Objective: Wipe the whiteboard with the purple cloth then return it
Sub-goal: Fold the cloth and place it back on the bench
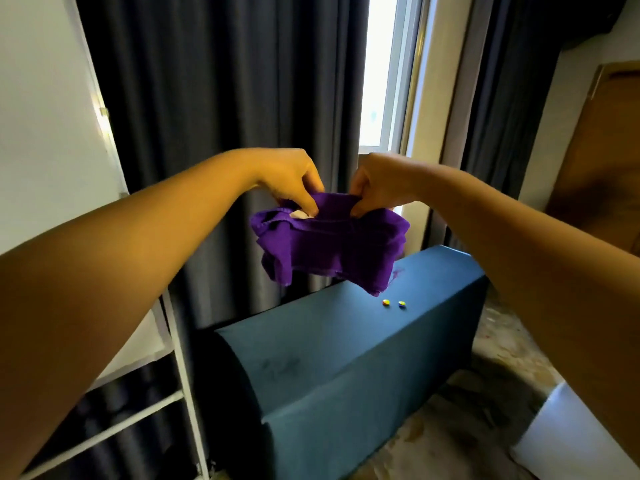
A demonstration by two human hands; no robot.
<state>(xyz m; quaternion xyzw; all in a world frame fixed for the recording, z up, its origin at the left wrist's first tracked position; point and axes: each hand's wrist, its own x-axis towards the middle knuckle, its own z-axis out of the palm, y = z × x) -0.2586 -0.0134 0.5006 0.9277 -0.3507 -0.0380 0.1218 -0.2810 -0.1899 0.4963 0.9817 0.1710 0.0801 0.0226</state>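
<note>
The purple cloth [329,244] hangs bunched in the air above the far end of a blue upholstered block [346,358]. My left hand [291,178] pinches its upper left edge, and my right hand [377,183] pinches the upper edge just beside it. The two hands are close together, fingers curled down into the fabric. The whiteboard [45,116] stands at the far left on a white metal frame [180,358]; only its right part is in view.
Two small coloured round pieces [393,303] lie on top of the blue block, below the cloth. Dark curtains [214,98] hang behind, with a bright window strip [381,81]. A wooden door [602,161] is at the right, a white object [568,438] on the floor.
</note>
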